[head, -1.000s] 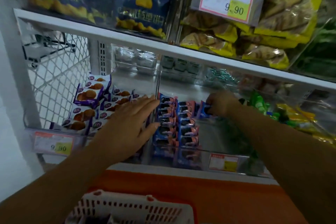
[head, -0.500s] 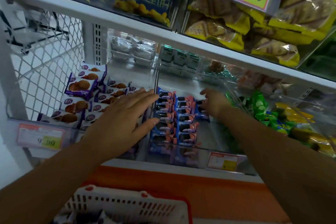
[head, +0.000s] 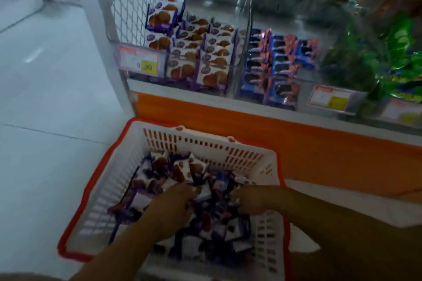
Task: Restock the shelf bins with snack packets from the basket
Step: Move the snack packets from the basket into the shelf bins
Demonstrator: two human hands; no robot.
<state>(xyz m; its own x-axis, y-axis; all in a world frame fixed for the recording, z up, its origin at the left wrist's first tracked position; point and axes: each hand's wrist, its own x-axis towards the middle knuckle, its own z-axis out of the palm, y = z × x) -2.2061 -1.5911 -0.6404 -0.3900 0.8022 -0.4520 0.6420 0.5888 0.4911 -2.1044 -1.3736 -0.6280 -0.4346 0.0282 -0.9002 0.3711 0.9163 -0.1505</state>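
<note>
A white basket with a red rim sits on the floor below the shelf, holding several purple-and-white snack packets. Both my hands are down inside it. My left hand lies on the pile with its fingertips among the packets. My right hand is beside it, fingers curled down into the pile. Blur hides whether either hand grips a packet. On the shelf above, one clear bin holds purple cookie packets and the bin to its right holds blue packets.
Green packets fill the bin further right. Price tags hang on the bin fronts. An orange base panel runs under the shelf. A white mesh side panel closes the shelf's left end, with pale floor beyond it.
Both hands have left the shelf bins and dropped into the basket. My view has tilted down from the shelves to the basket and floor.
</note>
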